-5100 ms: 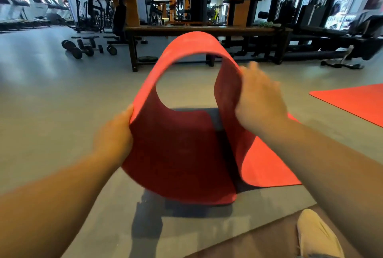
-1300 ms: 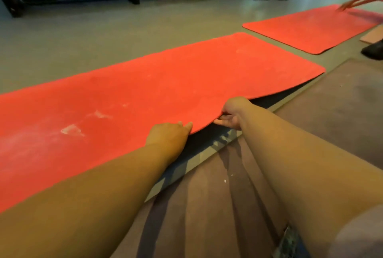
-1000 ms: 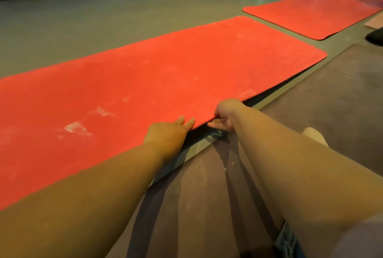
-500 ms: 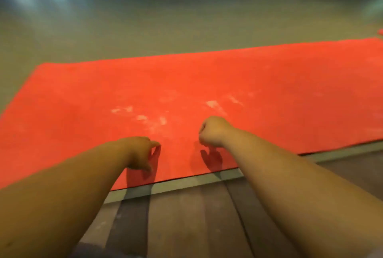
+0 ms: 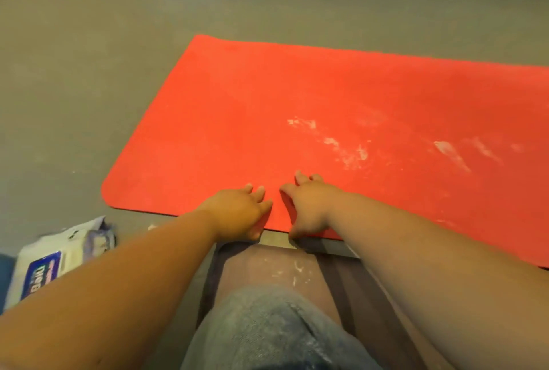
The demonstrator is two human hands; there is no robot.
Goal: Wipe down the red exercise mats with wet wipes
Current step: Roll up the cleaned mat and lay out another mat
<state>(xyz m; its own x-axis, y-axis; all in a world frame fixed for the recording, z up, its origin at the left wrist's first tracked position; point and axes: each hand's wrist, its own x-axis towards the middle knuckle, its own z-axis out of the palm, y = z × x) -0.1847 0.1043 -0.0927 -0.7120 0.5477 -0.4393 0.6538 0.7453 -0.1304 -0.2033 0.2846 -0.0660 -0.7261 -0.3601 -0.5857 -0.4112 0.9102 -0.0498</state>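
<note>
A red exercise mat (image 5: pixel 267 108) lies flat on the grey floor and runs off the right edge of the view; white dusty smears mark its middle. My left hand (image 5: pixel 237 213) and my right hand (image 5: pixel 309 206) rest side by side on the mat's near edge, fingers spread and flat, holding nothing. A white and blue pack of wet wipes (image 5: pixel 56 256) lies on the floor at the lower left, partly behind my left forearm.
A brownish mat (image 5: pixel 267 265) with white specks lies under my denim-clad knee (image 5: pixel 267 331) at the bottom centre. Grey floor (image 5: pixel 74 72) spreads to the left and beyond the red mat. A dark object sits at the top right corner.
The mat was laid out flat and its near edge let go. My view has swung left to the mat's left end, the wipes pack has come into view, and both hands now lie flat.
</note>
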